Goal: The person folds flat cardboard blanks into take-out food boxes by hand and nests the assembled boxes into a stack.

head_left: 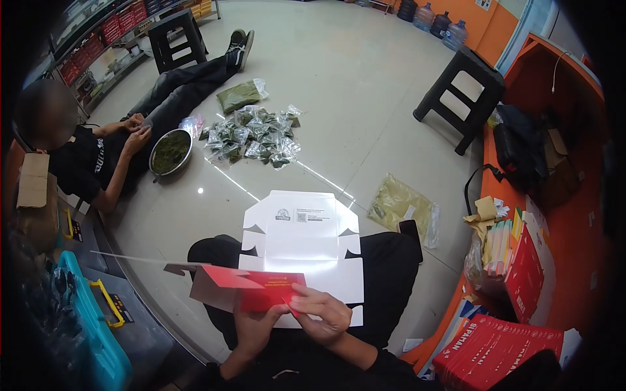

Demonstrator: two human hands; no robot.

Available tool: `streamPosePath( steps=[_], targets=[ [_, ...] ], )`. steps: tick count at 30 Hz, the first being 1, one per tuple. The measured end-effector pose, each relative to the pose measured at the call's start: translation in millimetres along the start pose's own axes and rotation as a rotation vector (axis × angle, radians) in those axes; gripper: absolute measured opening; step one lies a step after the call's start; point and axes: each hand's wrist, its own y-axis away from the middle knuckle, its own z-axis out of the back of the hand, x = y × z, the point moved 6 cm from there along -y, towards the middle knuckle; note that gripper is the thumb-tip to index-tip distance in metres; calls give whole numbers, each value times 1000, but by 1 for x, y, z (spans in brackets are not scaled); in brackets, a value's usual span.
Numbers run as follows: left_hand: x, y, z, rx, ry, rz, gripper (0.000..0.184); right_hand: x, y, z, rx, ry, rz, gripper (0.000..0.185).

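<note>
A red carton (270, 293), partly folded, is held up between my two hands above my lap. My left hand (255, 331) grips its lower edge from below, the fingers partly hidden behind the card. My right hand (323, 315) pinches the carton's lower right corner, its fingers bent over the red side. Under the carton, an unfolded white cardboard blank (300, 228) with small printed text and cut flaps lies flat across my crossed legs.
A co-worker (98, 153) sits at the left by a bowl of green material (171, 152). Small filled bags (254, 133) are heaped on the floor. Stools (460, 98), a yellowish bag (401, 205), red flat cartons (495, 352) and a teal box lid (91, 326) stand or lie around.
</note>
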Motion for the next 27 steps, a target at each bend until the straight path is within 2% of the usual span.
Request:
streamPosePath(
  steps=[2, 4, 5, 7, 15, 18, 21, 27],
  targets=[
    [-7, -9, 4, 39, -51, -123, 48, 2, -6, -2, 42, -21, 5, 26],
    [-13, -15, 9, -5, 36, -111, 48, 10, -13, -11, 176, 59, 1, 25],
    [-14, -16, 12, -47, 124, -98, 49, 7, -11, -12, 178, 56, 4, 25],
    [-14, -14, 10, -47, 107, -120, 48, 5, -4, -14, 180, 81, 80, 24],
    [-9, 5, 9, -64, 2, -167, 53, 11, -2, -15, 158, 107, 67, 22],
    [-2, 12, 13, -82, 18, -125, 57, 12, 3, -16, 147, 78, 60, 23],
    [-7, 17, 13, -114, 8, -183, 49, 13, 3, -16, 138, 43, 19, 23],
    [-8, 22, 5, 5, 102, -160, 45, 18, 6, -13, 115, 18, -62, 23]
  ],
)
